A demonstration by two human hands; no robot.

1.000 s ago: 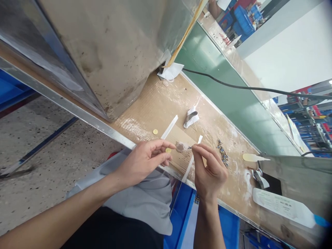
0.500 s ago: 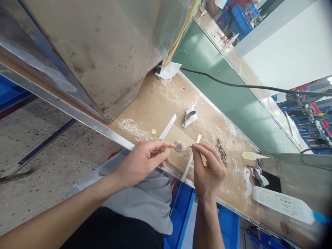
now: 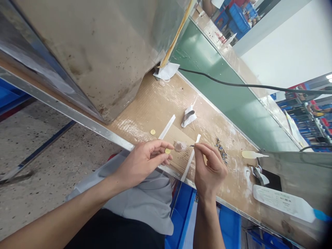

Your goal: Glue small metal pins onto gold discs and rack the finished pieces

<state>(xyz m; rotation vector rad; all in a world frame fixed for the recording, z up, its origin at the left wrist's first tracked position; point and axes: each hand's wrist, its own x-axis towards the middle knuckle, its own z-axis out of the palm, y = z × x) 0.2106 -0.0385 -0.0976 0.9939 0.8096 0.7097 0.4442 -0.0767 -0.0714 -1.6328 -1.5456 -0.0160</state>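
Presently I have the clear round piece (image 3: 180, 146) in view, apparently lying on the surface (image 3: 166, 100), and I take every place from it. Just left of it, my left hand (image 3: 147, 157) grips a yellow disc (image 3: 167, 151) between thumb and fingers; whether the index fingertip touches the clear edge, I cannot tell. To its right, my right hand (image 3: 210, 167) pinches a small dark part (image 3: 192, 145) that points toward it, slightly apart.

Beyond its left side runs a white strip (image 3: 167, 127); past that lies a spare yellow disc (image 3: 153, 132). Another white strip (image 3: 188, 166) passes just right of it. On its far side rests a crumpled grey-and-white scrap (image 3: 189, 116). A heap of small parts (image 3: 221, 151) sits to its right, past my right hand, then a squeeze bottle (image 3: 250, 154) and a white bottle (image 3: 284, 203). Well off to its far left, a large stained panel (image 3: 103, 52) blocks my view of the surface there.
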